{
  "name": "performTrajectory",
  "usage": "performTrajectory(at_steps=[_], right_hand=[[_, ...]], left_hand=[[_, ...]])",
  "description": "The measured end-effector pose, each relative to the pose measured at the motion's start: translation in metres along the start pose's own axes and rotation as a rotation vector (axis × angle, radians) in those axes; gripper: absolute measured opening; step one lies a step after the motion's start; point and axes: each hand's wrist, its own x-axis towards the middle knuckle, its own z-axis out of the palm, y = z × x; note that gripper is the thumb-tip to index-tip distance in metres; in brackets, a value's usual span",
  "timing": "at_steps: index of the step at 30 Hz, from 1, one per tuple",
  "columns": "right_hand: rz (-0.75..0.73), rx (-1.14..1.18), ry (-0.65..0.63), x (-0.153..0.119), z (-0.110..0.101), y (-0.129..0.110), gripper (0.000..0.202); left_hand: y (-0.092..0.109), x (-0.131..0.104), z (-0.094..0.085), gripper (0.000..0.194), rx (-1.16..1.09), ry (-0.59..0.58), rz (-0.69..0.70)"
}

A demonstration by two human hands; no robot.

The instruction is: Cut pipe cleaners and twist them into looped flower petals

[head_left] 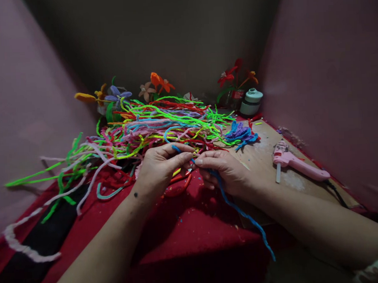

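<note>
A long blue pipe cleaner (238, 209) passes between my two hands over the front of the table. My left hand (165, 161) pinches it near its upper end, thumb against fingers. Close beside it, my right hand (219, 167) also pinches the blue pipe cleaner, and the fingertips of both hands nearly meet. The long tail hangs from under my right hand down past the table's front edge. Behind my hands lies a big heap of pipe cleaners (172, 121) in green, pink, red, yellow and blue.
A pink glue gun (299, 166) rests on a brown board (264, 155) at the right. Blue and purple bent pieces (241, 133) lie near the heap. Several pipe-cleaner flowers (165, 85) stand behind, with a lidded bottle (251, 102). Red cloth (192, 224) covers the table.
</note>
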Motion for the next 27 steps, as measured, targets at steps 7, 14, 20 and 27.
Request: performTrajectory(at_steps=[7,14,20,27], right_hand=[[-0.03,-0.039,0.023,-0.001,0.0,0.002,0.01],[-0.044,-0.052,0.053,-0.002,0.0,0.001,0.007],[-0.072,-0.039,0.031,-0.003,0.0,0.0,0.012],[-0.126,-0.045,0.156,-0.002,0.0,-0.004,0.011]], left_hand=[[-0.004,0.001,0.0,0.018,-0.093,-0.029,-0.066],[-0.002,0.001,-0.001,0.019,-0.174,-0.014,-0.123],[-0.001,0.002,0.0,0.019,-0.157,-0.017,-0.093],[0.0,0.009,-0.015,0.026,0.351,-0.112,-0.049]])
